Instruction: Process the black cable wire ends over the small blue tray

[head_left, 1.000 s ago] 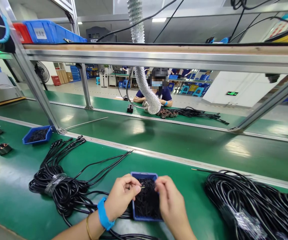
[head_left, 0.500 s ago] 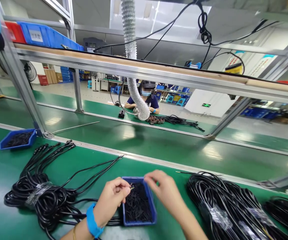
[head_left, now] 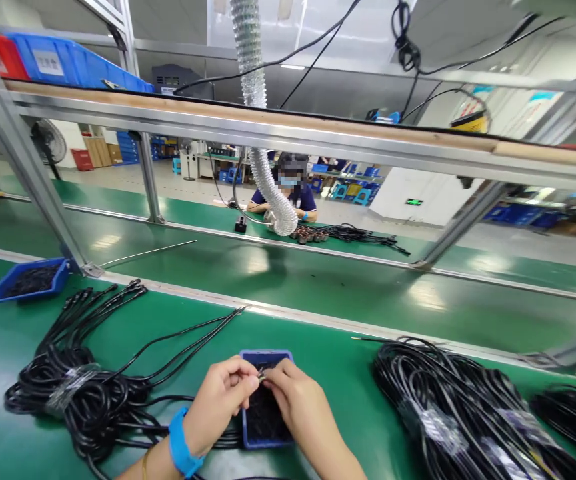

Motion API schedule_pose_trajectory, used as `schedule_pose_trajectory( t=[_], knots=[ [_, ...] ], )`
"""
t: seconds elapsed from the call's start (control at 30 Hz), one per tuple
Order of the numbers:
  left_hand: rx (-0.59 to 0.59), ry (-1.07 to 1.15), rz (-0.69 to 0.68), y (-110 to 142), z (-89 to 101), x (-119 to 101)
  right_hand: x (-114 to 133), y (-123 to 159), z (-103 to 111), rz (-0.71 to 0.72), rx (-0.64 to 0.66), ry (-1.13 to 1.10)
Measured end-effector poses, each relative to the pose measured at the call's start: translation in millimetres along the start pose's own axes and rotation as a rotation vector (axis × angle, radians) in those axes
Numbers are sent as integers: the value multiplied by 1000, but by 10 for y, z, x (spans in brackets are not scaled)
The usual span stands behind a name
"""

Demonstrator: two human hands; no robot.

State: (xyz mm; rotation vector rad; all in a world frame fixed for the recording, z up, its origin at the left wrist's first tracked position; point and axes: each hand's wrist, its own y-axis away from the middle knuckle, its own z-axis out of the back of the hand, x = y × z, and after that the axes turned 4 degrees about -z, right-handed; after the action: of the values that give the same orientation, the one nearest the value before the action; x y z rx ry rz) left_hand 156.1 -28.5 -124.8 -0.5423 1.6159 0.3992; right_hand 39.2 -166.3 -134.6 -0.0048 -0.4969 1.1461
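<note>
My left hand [head_left: 225, 393], with a blue band on its wrist, pinches the end of a black cable whose thin bare wires [head_left: 261, 377] show at the fingertips. Against those wires, the fingertips of my right hand [head_left: 301, 403] are pressed together; what they grip is too small to make out. Both hands are over a blue bin [head_left: 268, 445] filled with short black tube pieces [head_left: 264, 417]. To the left lies a coiled bundle of black cables [head_left: 88, 393], tied with clear wrap, some of its strands running toward my left hand.
More black cable bundles [head_left: 448, 400] lie at the right. A second blue bin [head_left: 28, 293] of black pieces stands at the far left. A metal-framed shelf [head_left: 288, 130] crosses ahead, with a ribbed duct [head_left: 253, 67] hanging down. Another person [head_left: 293, 190] sits across the bench.
My right hand has moved left and down from the bin's right rim, bringing its fingertips to the wires. My left hand keeps its pinch. The view has shifted slightly.
</note>
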Motion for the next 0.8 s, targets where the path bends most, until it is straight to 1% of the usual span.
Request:
schedule_pose_trajectory(
  t=[0.07, 0.13, 0.17, 0.23, 0.33, 0.4, 0.53, 0.8],
  knots=[
    [4, 14, 17, 11, -7, 16, -37, 38, -24, -2, -115, -256],
    [15, 24, 28, 24, -17, 29, -28, 62, -15, -62, -233, -537],
    [23, 27, 25, 30, -24, 34, -5, 71, 5, -96, -269, -653],
    [48, 26, 5, 40, -36, 37, 63, 88, 68, -128, -298, -784],
    [80, 24, -17, 45, -47, 33, 156, 112, 151, -79, -316, -815],
    [96, 18, -12, 43, -48, 30, 183, 121, 169, -60, -333, -810],
    [112, -10, -4, 44, -39, 38, 182, 109, 150, -79, -368, -824],
    [126, -29, -24, 39, -21, 91, 198, 89, 175, -133, -302, -894]
  ],
)
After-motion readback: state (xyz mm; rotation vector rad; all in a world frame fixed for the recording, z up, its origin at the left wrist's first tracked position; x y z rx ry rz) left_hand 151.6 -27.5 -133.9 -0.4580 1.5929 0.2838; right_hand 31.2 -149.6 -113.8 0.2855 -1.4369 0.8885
